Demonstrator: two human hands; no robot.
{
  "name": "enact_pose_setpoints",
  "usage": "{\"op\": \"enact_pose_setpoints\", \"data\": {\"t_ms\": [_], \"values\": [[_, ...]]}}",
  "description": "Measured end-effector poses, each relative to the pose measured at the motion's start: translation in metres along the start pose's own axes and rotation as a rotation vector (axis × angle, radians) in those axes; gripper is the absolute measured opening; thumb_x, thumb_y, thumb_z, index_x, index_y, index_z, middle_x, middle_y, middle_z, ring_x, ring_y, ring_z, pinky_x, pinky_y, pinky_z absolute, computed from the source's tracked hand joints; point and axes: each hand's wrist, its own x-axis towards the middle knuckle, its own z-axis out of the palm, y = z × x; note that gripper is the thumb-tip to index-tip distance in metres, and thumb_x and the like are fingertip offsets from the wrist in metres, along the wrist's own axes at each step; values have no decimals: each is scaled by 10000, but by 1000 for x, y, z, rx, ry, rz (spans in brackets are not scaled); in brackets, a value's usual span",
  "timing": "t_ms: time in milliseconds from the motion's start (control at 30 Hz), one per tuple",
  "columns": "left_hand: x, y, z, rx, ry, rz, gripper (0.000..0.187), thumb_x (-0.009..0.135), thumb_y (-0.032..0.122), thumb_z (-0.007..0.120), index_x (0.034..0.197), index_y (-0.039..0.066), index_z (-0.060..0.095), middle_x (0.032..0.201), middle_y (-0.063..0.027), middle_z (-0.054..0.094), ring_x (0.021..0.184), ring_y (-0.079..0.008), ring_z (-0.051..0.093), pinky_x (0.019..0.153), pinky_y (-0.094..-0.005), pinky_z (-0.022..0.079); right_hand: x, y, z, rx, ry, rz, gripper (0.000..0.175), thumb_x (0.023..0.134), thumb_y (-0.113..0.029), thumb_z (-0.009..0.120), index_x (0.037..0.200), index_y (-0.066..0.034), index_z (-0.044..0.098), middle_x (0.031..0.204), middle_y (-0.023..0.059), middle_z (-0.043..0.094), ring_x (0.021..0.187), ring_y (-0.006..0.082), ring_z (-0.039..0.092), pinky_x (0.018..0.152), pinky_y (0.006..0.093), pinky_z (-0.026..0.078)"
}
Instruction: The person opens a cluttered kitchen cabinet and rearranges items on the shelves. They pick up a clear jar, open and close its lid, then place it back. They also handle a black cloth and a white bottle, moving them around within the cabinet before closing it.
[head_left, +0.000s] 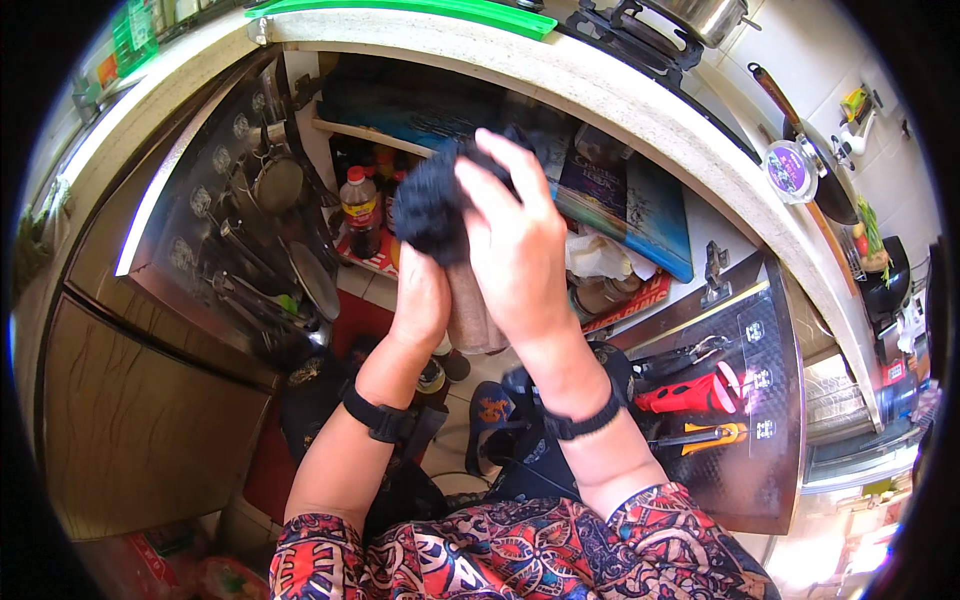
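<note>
Both my hands are raised at the middle of the view, in front of an open cabinet under a counter. My left hand (424, 292) grips a jar (474, 319) with brownish contents from its left side, its fingers hidden under a black cloth (431, 202). The cloth covers the upper end of the jar. My right hand (514, 232) lies over the cloth and the jar's right side, fingers bent and slightly blurred. Behind them, inside the cabinet, stands a red-capped bottle of dark liquid (361, 214).
Utensils and strainers hang on the left cabinet door (225, 187). The right door (750, 465) holds a red-handled tool (686, 394) and a yellow-handled one (712, 437). A blue picture board (664, 217) leans inside. Above runs the counter edge (450, 49); a pot (705, 19) sits at the top.
</note>
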Motion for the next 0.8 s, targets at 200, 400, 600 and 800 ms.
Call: {"op": "enact_pose_setpoints", "data": {"t_ms": [200, 400, 600, 800], "values": [[-11, 7, -1, 149, 2, -27, 477, 1086, 211, 372, 1526, 29, 365, 1536, -119, 434, 1411, -225, 424, 1187, -356, 327, -14, -9, 9, -72, 11, -163, 353, 754, 112, 652, 1076, -23, 700, 1276, 167, 636, 1278, 404, 575, 1099, 489, 459], [4, 12, -8, -297, -51, -163, 518, 1067, 389, 443, 1452, 44, 465, 1418, -117, 549, 1277, -228, 535, 1127, -355, 405, -49, -12, -6, -22, -185, -156, 252, 831, 58, 617, 1080, 60, 658, 1211, 204, 626, 1251, 405, 583, 1078, 457, 497], [27, 28, -29, -527, 164, -410, 772, 942, 733, 493, 1280, 41, 548, 1107, -148, 675, 955, -289, 689, 895, -422, 585, -88, -24, -39, 28, -296, -33, 307, 753, 129, 608, 1042, 52, 676, 1146, 188, 648, 1173, 368, 620, 1034, 434, 519], [22, 39, -18, -213, 253, -316, 951, 927, 838, 292, 1367, 32, 539, 1211, -197, 664, 1063, -311, 668, 947, -421, 556, -79, 5, -74, 17, -247, 342, 321, 740, 149, 529, 1024, 65, 652, 1094, 190, 673, 1011, 341, 681, 951, 345, 522]]}}
